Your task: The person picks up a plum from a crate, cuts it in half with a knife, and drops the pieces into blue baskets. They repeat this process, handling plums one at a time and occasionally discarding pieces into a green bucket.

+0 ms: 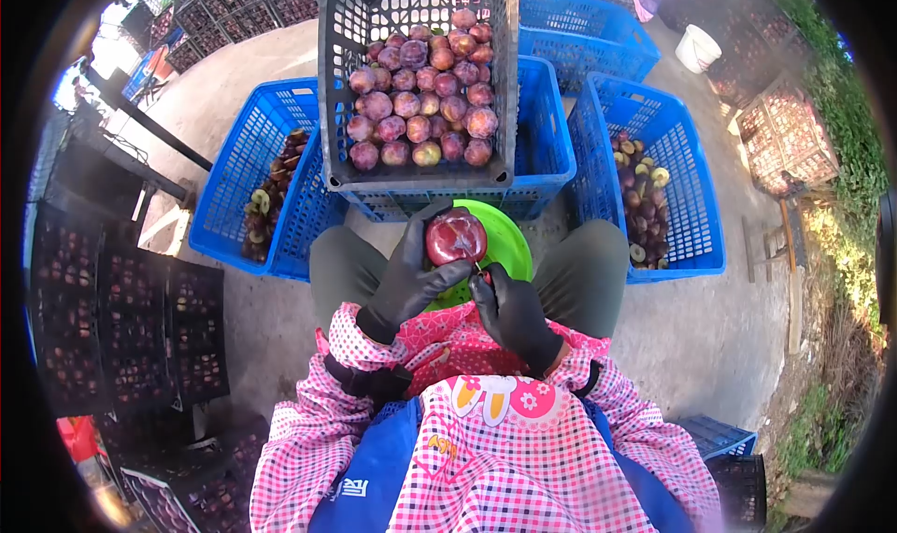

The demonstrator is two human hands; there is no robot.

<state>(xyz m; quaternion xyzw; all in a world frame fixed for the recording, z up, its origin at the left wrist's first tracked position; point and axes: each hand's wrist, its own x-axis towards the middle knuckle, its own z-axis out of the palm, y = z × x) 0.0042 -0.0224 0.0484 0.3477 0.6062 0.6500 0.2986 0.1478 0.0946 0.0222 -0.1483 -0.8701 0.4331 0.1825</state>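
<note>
Clock: centred on the held fruit, 12 toward the top of the view
Stacked dark crates (pixel 131 318): between 8 and 9 o'clock, well apart from the hands, fruit showing through their mesh
Left blue crate (pixel 301 206): between 9 and 10 o'clock, holding a bank of dark fruit with some pale yellow-green patches
Left hand (pixel 404 276): at 8 o'clock, black-gloved, curled round the fruit's side with the thumb beneath, holding it firmly
Black crate (pixel 416 180): between 11 and 12 o'clock, tilted toward the person, with many reddish-purple plums (pixel 428 103) inside
Dark red fruit (pixel 455 237): glossy, at the clock's centre, in the left hand, above the green basin
Small reddish tool (pixel 485 276): at 5 o'clock, mostly hidden by the glove; its kind is unclear
Green basin (pixel 509 239): below the hands, its rim showing toward 3 o'clock, between the knees
Right hand (pixel 514 316): at 5 o'clock, black-gloved, thumb and fingers pinched together on the tool
Middle blue crate (pixel 551 127): toward 1 o'clock, under the black crate
Right blue crate (pixel 687 173): between 2 and 3 o'clock, with more dark fruit
White bucket (pixel 698 49): near 2 o'clock, farther off on the floor
</note>
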